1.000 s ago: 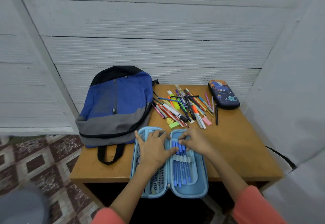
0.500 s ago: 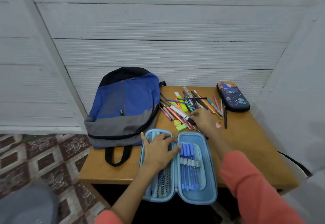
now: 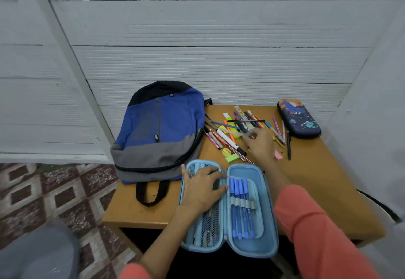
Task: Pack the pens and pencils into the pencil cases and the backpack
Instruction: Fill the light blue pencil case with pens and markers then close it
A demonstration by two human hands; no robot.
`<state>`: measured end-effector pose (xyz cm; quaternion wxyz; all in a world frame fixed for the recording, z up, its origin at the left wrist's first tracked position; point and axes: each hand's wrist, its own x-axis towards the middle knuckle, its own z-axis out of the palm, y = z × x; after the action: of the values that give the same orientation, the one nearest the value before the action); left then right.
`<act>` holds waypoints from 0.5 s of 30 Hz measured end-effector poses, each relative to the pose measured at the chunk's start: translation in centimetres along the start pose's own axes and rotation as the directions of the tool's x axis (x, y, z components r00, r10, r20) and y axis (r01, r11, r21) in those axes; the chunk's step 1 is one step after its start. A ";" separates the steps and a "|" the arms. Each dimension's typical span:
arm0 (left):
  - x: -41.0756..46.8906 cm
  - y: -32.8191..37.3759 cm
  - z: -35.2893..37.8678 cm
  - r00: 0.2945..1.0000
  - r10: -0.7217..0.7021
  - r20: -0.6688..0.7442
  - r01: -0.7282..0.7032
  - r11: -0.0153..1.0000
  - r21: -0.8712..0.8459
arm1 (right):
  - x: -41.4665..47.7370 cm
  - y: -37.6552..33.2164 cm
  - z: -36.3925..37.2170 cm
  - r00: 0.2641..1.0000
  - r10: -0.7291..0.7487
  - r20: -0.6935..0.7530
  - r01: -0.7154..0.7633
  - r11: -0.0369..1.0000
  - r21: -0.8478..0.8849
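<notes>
From the head view, the open light-blue pencil case [image 3: 229,210] lies at the bench [image 3: 324,182] front edge, and everything else is placed from it. The left hand [image 3: 202,187] rests flat, fingers spread, on the case's mesh half, pinning it and gripping nothing. Four blue pens [image 3: 241,207] sit under the elastic loops in the case's right half. Beyond the case, the right hand [image 3: 259,145] reaches into the loose pile of pens and pencils [image 3: 238,132], fingers curled around something there; whether it has hold of a pen cannot be told, as the fingertips blur into the pile. Left of the case lies the blue and grey backpack [image 3: 157,134], zipped; far beyond and to the right sits the closed dark pencil case [image 3: 299,118]. To do this pick well, I judge the hand should single out one pen lying on top, lift it clear without dragging its neighbours, and turn it parallel to the blue pens before sliding it under a loop.
</notes>
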<state>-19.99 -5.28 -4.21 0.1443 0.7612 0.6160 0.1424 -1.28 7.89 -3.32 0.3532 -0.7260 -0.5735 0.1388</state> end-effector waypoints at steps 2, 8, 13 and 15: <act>0.0 -0.1 0.1 1.000 -0.001 -0.010 0.001 1.000 -0.003 | 0.2 -0.4 -0.9 1.000 0.016 -0.011 -0.012 0.949 0.315; 0.0 0.0 0.1 1.000 -0.003 -0.002 0.003 1.000 0.008 | -1.1 -1.5 -5.6 0.989 -0.054 -0.138 0.131 0.755 0.643; -0.1 0.0 0.0 1.000 -0.005 0.013 0.005 1.000 0.009 | -2.6 0.1 -6.2 0.989 -0.146 0.017 0.118 0.856 0.504; -0.2 0.1 0.0 1.000 -0.007 0.012 0.006 1.000 0.004 | -3.2 0.8 -5.7 0.981 -0.143 0.132 0.078 0.910 0.406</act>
<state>-19.93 -5.51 -4.19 0.1470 0.7604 0.6178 0.1360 1.84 2.83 -0.47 0.4544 -0.5915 -0.5996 0.2899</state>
